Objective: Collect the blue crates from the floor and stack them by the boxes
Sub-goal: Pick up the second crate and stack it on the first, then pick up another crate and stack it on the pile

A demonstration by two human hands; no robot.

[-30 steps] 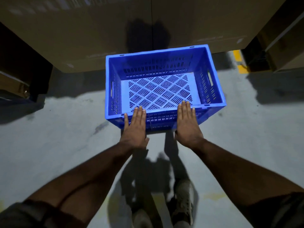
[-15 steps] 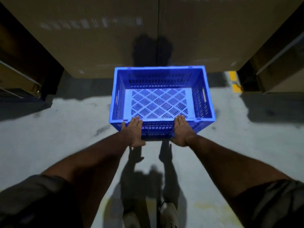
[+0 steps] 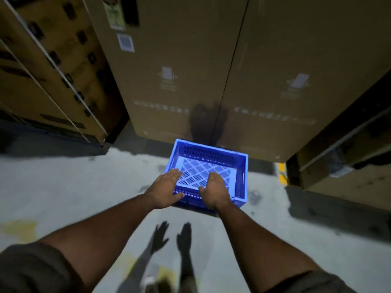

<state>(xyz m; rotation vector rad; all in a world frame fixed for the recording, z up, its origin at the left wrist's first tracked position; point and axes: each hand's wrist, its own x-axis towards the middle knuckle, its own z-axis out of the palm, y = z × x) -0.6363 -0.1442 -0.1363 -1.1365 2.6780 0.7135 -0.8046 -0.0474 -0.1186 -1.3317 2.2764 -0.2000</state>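
Note:
One blue slatted plastic crate (image 3: 240, 166) sits on the grey concrete floor, its far side close against two tall cardboard boxes (image 3: 179, 81). It holds nothing, and its lattice bottom shows. My left hand (image 3: 167, 188) and my right hand (image 3: 214, 190) hover flat over the crate's near rim, palms down and fingers spread, gripping nothing. Their shadows fall on the floor below, apart from the crate. The hands hide the near wall of the crate.
A strapped cardboard box (image 3: 48, 81) stands at the left and another strapped box (image 3: 349, 161) at the right, leaving a narrow bay. A yellow floor mark (image 3: 282, 173) lies right of the crate. Open concrete floor (image 3: 74, 187) spreads to the left.
The crate went from carried in both hands to resting on the floor against the boxes. Both hands let go of its near rim and lifted. The view rose and pulled back.

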